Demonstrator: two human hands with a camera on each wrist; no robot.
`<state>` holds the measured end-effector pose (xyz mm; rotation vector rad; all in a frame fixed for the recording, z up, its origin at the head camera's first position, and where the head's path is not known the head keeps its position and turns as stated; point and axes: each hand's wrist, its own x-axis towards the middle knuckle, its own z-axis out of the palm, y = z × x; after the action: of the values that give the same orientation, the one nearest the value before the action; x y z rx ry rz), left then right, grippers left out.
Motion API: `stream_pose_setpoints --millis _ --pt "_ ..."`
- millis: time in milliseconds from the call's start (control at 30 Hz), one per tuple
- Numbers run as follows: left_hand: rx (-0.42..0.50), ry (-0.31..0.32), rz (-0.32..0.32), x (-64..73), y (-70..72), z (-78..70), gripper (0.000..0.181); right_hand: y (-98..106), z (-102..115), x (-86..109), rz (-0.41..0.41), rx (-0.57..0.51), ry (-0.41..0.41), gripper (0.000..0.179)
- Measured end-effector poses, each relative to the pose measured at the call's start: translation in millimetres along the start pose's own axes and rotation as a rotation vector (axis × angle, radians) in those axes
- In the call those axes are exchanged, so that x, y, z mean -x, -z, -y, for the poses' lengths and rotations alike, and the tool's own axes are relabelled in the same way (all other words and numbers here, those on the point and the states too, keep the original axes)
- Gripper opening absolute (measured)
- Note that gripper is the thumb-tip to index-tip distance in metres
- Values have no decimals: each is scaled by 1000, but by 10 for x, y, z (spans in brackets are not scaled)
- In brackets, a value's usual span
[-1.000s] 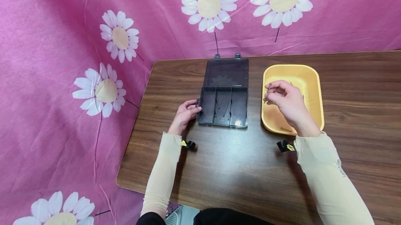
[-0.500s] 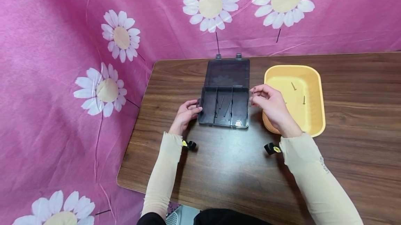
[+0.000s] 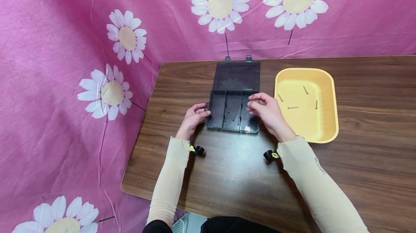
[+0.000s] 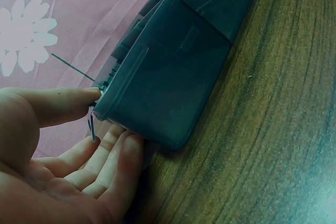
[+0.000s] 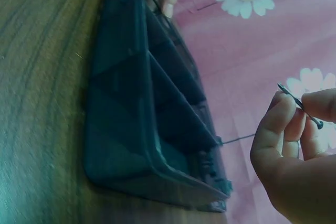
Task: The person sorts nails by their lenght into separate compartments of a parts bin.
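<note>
My left hand holds the left side of a dark translucent compartment box, thumb at the rim and fingers against the outer wall. The box's lid lies folded back behind it. Several screws lie in the middle of its three compartments. My right hand pinches a screw between thumb and fingertips, over the box's right compartment. In the right wrist view the screw slants, its head toward the lower right.
A yellow tray stands to the right of the box, with several screws scattered on its floor. The brown wooden table meets a pink flowered cloth at the back and left.
My right hand has moved left from above the yellow tray to the box's right compartment, carrying the screw. My left hand has stayed at the box's left side.
</note>
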<state>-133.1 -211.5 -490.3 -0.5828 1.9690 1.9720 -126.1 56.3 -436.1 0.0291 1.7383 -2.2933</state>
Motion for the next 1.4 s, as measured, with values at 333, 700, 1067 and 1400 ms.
stream_pose_setpoints --millis 333,700,1067,1400 --pt "-19 15 2 15 -2 -16 46 -115 -136 -88 15 68 -55 22" --pt "-12 19 -2 30 -4 -27 46 -175 -248 -134 12 182 -98 27" --pt "-23 29 -2 22 -4 -30 47 -209 -279 -146 3 236 -161 32" --pt "-30 21 0 10 4 -20 46 -231 -297 -177 -8 310 -183 26"
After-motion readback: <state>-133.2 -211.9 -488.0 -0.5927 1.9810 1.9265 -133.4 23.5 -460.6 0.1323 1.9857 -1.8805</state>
